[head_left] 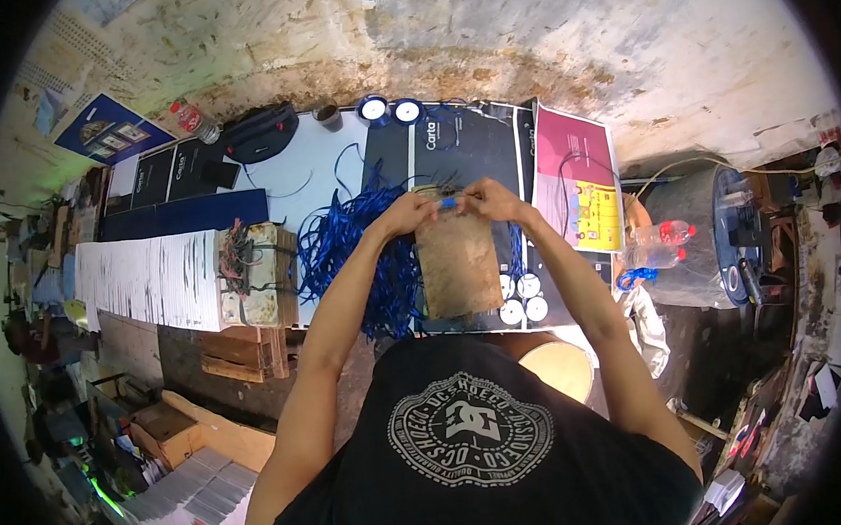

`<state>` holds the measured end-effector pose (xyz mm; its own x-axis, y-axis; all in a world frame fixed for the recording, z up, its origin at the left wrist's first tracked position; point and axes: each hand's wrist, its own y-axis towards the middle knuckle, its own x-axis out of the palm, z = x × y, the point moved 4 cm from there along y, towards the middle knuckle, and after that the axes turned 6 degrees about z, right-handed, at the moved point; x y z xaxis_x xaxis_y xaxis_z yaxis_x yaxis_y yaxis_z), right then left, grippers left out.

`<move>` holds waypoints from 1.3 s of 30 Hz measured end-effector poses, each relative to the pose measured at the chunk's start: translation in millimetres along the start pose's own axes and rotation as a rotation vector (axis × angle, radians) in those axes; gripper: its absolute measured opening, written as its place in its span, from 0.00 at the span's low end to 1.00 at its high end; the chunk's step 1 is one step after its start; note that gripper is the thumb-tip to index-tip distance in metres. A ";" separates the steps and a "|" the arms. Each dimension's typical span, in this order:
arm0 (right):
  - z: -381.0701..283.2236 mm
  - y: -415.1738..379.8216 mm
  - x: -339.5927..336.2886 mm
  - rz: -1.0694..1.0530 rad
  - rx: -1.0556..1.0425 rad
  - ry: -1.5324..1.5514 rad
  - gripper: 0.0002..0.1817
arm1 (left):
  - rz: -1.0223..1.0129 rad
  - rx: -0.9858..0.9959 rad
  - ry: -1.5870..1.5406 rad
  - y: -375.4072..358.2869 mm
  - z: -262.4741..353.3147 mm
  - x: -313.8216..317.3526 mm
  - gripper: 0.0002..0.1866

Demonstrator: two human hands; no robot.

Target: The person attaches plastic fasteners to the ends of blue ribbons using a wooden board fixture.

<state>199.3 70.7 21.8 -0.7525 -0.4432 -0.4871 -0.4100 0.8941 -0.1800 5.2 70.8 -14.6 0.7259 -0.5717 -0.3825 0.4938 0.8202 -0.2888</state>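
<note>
A worn brown board [459,265] lies on the table in front of me. At its far end, a short piece of blue ribbon [449,203] lies between my hands. My left hand [412,212] is closed with its fingertips pinched at the ribbon's left end. On the other end, the fingers of my right hand [492,203] are pinched in the same way. Thin dark strands stick out just beyond the board's far edge. A large heap of cut blue ribbons [353,252] lies left of the board, close to my left forearm.
White ribbon spools [511,311] sit right of the board; blue ribbon spools [374,111] stand at the back beside a dark cup [328,119]. A long stack of white paper [151,284] fills the left side. Plastic bottles [662,234] lie at the right.
</note>
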 end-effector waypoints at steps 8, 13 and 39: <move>19.9 4.4 12.8 -0.008 -0.030 0.009 0.12 | 0.024 0.019 -0.027 -0.2 -4.4 4.6 0.20; 27.3 -4.3 18.8 -0.041 0.012 -0.048 0.13 | 0.053 0.001 -0.021 0.9 -17.8 18.8 0.20; 25.4 -106.6 97.0 0.424 0.278 -0.360 0.17 | 0.102 -0.168 0.344 -71.4 -18.9 88.8 0.18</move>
<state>183.1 -66.0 -28.0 -0.5797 -0.0401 -0.8138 0.0722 0.9923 -0.1003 25.3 -38.9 -44.6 0.5504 -0.4847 -0.6798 0.3215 0.8745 -0.3633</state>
